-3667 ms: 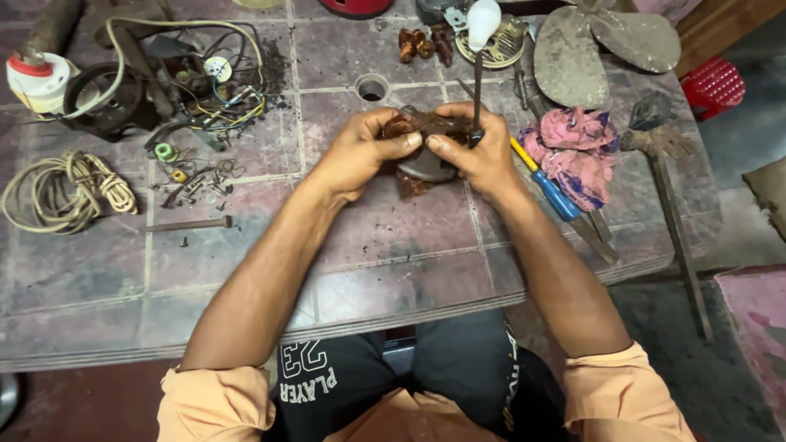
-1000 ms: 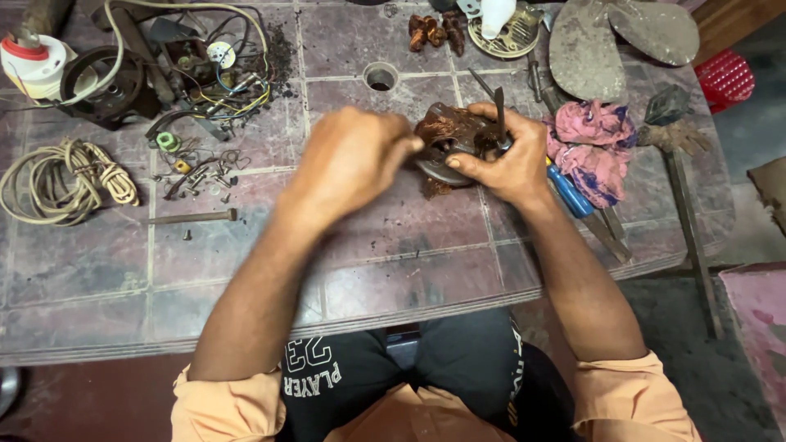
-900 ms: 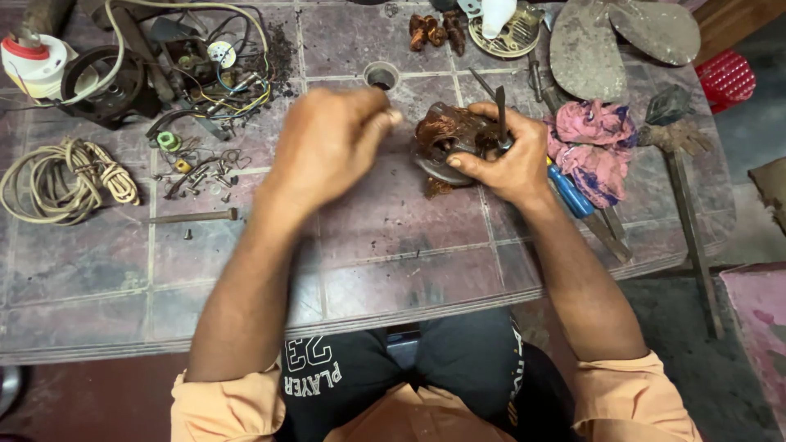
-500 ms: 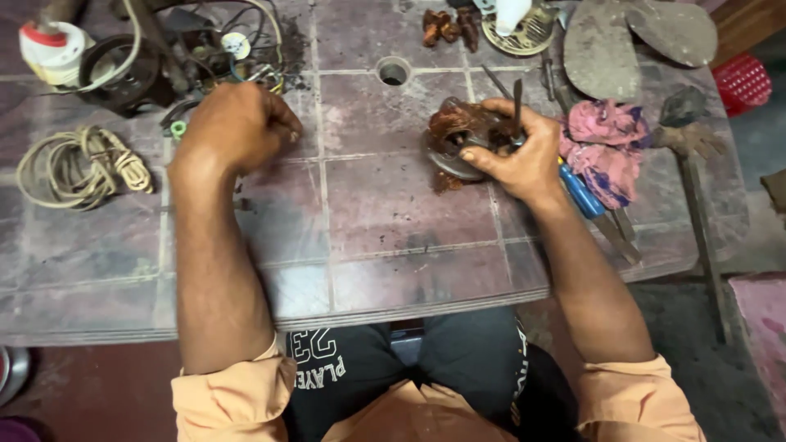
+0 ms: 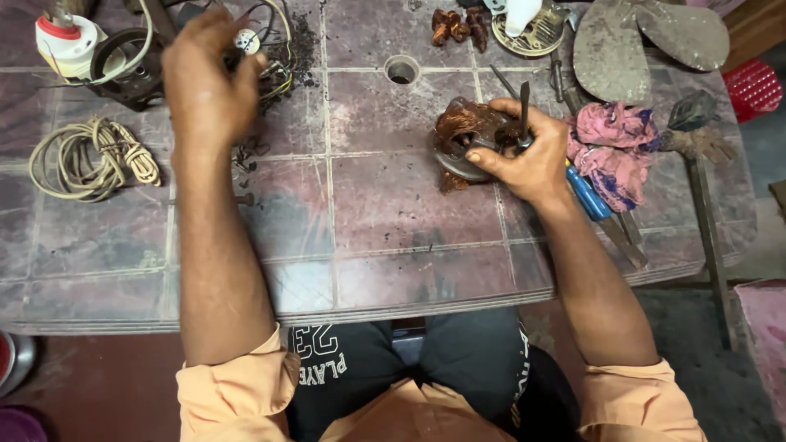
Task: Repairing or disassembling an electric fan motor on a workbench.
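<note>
Right hand (image 5: 524,160) grips a copper-wound motor stator (image 5: 467,143) and a thin dark tool (image 5: 524,106) on the table (image 5: 393,213), right of centre. Blue-handled screwdriver (image 5: 588,192) just beside it. Farther back left, left hand (image 5: 209,78) over tangled wires (image 5: 274,57), fingers curled; grip unclear. Coiled cord (image 5: 86,160) far left.

We see a worn tiled table (image 5: 393,205), hole (image 5: 401,70) near its far edge. On it: coiled cord (image 5: 90,160) at left edge, wire tangle (image 5: 270,57) far left, copper-wound motor part (image 5: 467,143) centre-right, pink rag (image 5: 614,147) and blue screwdriver (image 5: 591,195) toward right edge.
</note>
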